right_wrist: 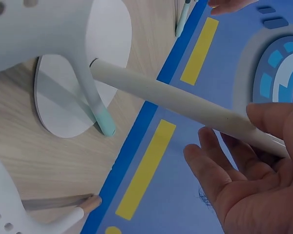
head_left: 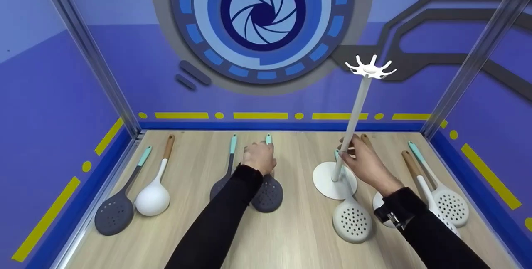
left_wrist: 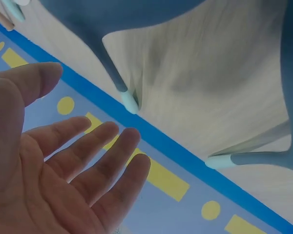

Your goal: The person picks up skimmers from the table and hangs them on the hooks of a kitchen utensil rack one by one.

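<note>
White stand (head_left: pixel 354 119) rises between thumb and fingers of the right hand (head_left: pixel 368 163).

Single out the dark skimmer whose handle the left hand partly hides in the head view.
The rightmost dark skimmer: the left hand covers part of its handle, leaving the turquoise tip showing. The middle one and leftmost one have uncovered handles.
</note>
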{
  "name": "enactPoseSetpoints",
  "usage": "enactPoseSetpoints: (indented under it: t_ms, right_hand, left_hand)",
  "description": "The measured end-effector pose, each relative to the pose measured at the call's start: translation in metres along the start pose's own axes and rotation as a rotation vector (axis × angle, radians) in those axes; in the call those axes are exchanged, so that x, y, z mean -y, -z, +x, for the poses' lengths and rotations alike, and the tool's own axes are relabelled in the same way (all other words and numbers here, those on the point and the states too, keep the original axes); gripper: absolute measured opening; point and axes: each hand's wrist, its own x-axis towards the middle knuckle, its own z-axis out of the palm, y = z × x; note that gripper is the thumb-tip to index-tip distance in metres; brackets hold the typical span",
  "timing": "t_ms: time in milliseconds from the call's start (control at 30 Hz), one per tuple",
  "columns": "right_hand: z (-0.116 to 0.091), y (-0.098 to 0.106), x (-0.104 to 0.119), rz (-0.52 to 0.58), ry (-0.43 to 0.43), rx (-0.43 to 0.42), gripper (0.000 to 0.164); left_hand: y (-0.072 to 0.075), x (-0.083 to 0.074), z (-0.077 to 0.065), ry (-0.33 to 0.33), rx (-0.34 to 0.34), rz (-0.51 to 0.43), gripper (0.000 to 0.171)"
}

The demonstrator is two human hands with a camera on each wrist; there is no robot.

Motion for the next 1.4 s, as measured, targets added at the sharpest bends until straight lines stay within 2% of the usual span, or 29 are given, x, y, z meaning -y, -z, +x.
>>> enactPoseSetpoints:
  t_ms: [167, 367, 600, 733, 1000, 1167, 1400]
  right_hand:
    - [-0.001, -0.004, 0.001, -0.038, 0.007, -0.027, 0.021]
    - [0.000, -0.008, 0.001, -0.049, 0.008, -0.034, 0.021]
    - [0.002, -0.013, 0.000, -0.005, 0.002, -0.027, 0.016]
    - [0.003, -0.014, 0.000, 0.016, -0.001, -0.023, 0.016]
    - [0.002, -0.015, 0.001, 0.017, -0.007, -0.019, 0.016]
    - [0.001, -0.016, 0.002, -0.004, -0.008, -0.046, 0.013]
    - [0.004, -0.024, 0.006, -0.005, 0.020, -0.053, 0.011]
  left_hand:
    - [-0.005, -0.003, 0.001, 0.017, 0.028, -0.034, 0.042]
    - [-0.014, -0.003, 0.007, 0.029, 0.056, -0.069, 0.032]
    - [-0.025, 0.000, 0.015, 0.058, 0.057, -0.182, 0.014]
    - [-0.024, 0.001, 0.015, 0.082, 0.068, -0.211, 0.009]
    - [-0.021, 0.000, 0.015, 0.108, 0.081, -0.214, 0.011]
    - [-0.017, 0.000, 0.014, 0.091, 0.100, -0.236, 0.014]
    - [-0.008, 0.004, 0.010, 0.079, 0.076, -0.307, 0.011]
